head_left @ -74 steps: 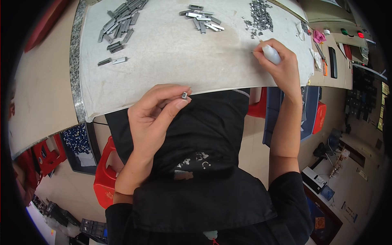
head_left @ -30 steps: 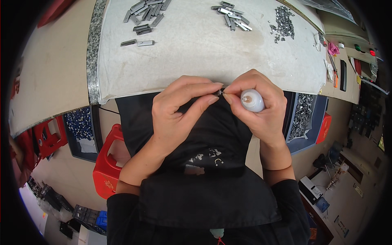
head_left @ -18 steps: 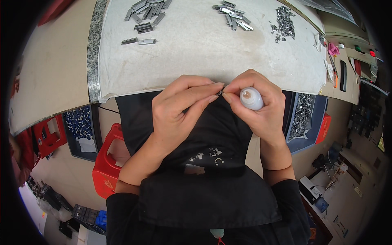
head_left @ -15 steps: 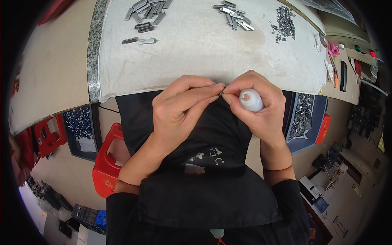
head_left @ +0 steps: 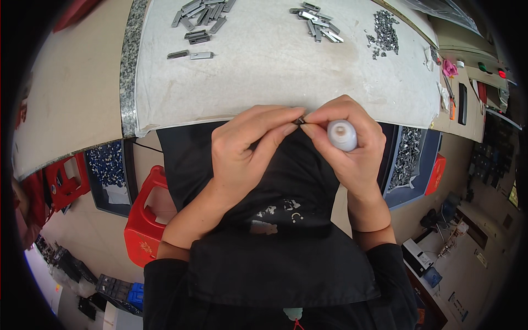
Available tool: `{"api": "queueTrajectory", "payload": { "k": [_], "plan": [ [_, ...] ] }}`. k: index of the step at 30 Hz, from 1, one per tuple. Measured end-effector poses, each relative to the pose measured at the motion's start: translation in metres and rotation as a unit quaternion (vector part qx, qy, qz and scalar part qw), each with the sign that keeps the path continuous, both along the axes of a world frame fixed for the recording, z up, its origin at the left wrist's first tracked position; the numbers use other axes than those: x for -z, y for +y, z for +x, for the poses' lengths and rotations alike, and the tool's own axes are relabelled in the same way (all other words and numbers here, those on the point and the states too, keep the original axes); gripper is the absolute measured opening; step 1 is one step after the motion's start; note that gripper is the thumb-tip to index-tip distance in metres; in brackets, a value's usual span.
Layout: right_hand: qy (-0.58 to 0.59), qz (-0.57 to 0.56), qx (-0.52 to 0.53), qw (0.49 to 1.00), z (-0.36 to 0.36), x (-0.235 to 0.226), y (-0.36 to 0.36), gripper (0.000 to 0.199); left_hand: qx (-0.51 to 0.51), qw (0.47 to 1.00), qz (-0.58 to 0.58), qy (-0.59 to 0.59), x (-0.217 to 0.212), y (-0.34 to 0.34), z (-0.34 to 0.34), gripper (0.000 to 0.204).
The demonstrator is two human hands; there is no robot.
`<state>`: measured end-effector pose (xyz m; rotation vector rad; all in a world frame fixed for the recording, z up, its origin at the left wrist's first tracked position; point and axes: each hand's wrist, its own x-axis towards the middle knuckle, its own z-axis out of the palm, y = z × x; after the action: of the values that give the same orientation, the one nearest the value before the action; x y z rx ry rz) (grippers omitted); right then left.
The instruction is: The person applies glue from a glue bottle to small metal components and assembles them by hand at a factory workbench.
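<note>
At the near edge of the cloth-covered bench, my two hands meet fingertip to fingertip. My left hand [head_left: 242,146] is closed, its thumb and fingers pinching a small dark metal piece [head_left: 300,120]. Most of that piece is hidden by the fingertips, so its exact kind cannot be made out. My right hand [head_left: 356,162] pinches at the piece's other side with thumb and forefinger. Tucked in the same right hand is a whitish plastic bottle [head_left: 342,136], its round end facing up.
Grey metal casings [head_left: 201,12] lie heaped at the far left of the white cloth [head_left: 247,77], a second casing pile [head_left: 318,25] farther right. Tiny metal parts [head_left: 385,33] are scattered beyond. Parts-filled drawers [head_left: 406,157] flank my lap; a red stool [head_left: 144,225] stands left.
My left hand has shifted slightly right, its fingers closer together at the tips. More of the small dark piece shows between the hands. The bottle has tilted and moved a little right.
</note>
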<state>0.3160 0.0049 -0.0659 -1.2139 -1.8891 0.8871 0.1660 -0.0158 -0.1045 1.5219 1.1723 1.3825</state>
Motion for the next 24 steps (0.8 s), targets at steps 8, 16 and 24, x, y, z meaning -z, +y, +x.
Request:
{"api": "queueTrajectory", "payload": {
  "k": [8, 16, 24],
  "plan": [
    [0.208, -0.199, 0.076, 0.955, -0.006, 0.006, -0.011, 0.007, 0.018, 0.96, -0.18, -0.212, -0.006, -0.008, 0.0, 0.013],
    [0.234, -0.217, 0.097, 0.943, -0.01, 0.007, -0.016, 0.007, -0.011, 0.999, 0.021, -0.035, 0.003, -0.002, -0.001, 0.014],
    [0.293, -0.259, 0.086, 0.916, -0.011, 0.01, -0.018, 0.006, -0.022, 0.998, 0.063, -0.008, 0.005, -0.006, 0.001, 0.015]
  ]
}}
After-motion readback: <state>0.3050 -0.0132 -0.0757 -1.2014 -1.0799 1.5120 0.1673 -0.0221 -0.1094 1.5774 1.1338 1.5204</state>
